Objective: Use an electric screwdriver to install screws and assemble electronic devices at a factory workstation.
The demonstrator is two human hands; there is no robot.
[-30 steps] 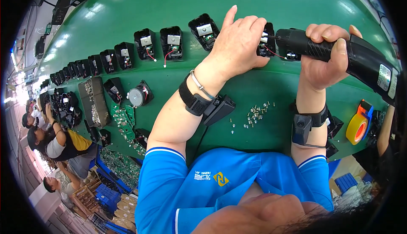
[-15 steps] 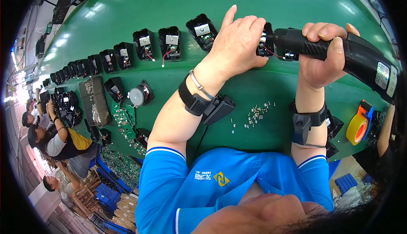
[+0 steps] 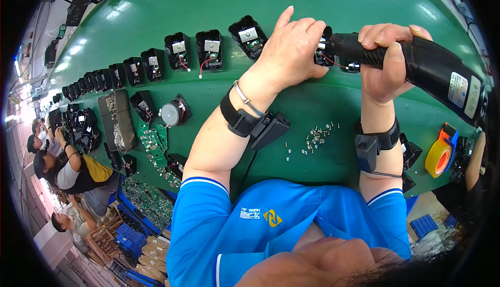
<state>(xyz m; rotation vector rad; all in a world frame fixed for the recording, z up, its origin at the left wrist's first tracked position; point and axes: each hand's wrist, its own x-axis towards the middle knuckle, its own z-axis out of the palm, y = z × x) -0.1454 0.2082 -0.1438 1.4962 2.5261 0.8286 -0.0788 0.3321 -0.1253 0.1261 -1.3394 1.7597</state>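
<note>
My right hand (image 3: 386, 60) is wrapped round a thick black electric screwdriver (image 3: 442, 73), which lies nearly level with its nose pointing left. The nose meets a small black housing (image 3: 324, 57) with a metal part and a red wire inside. My left hand (image 3: 292, 47) grips that housing from its left side, thumb below and fingers above, and covers most of it. Where the screwdriver tip ends is too hidden to tell. Behind the screwdriver, another black housing (image 3: 353, 66) partly shows. Just left of my left hand stands an open black housing (image 3: 247, 36) with a silver bracket and green board.
A row of similar housings (image 3: 209, 47) curves away left. Loose screws (image 3: 315, 140) lie before me. Leftward are a screw tray (image 3: 119, 131), a round speaker (image 3: 171, 114) and green circuit boards (image 3: 152, 144). Yellow tape (image 3: 438, 158) sits at right. Other people work far left.
My right hand and the screwdriver have shifted a little left, bringing the nose closer to the housing. My left hand stays almost still on the housing.
</note>
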